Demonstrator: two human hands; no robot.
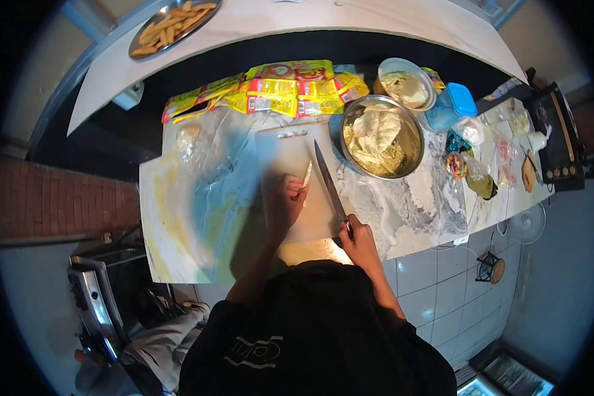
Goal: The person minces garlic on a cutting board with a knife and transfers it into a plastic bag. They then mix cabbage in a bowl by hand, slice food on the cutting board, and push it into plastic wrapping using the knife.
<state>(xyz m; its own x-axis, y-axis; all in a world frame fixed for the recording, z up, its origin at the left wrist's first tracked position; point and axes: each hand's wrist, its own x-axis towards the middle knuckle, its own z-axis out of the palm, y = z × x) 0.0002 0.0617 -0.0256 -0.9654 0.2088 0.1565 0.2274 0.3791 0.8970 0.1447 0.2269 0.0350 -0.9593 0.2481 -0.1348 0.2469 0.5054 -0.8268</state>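
Note:
A white cutting board [280,148] lies on the marble-patterned table in front of me. Over its middle, my left hand [289,198] is closed, fingers curled around a thin pale strip [308,173] that stands up past the fingertips; its kind is unclear. My right hand [360,239] grips the handle of a long kitchen knife [329,179] at the board's right edge. The blade points away from me, apart from the strip. Just right of the knife tip sits a metal bowl [416,162] with pale cabbage leaves [375,132] in it.
Yellow food packets [270,96] line the table's back. A plastic bowl [429,86] and a blue-lidded container [452,105] stand behind the metal bowl. Clear plastic bags [201,148] lie left of the board. On the raised shelf is a plate of fried sticks [171,26].

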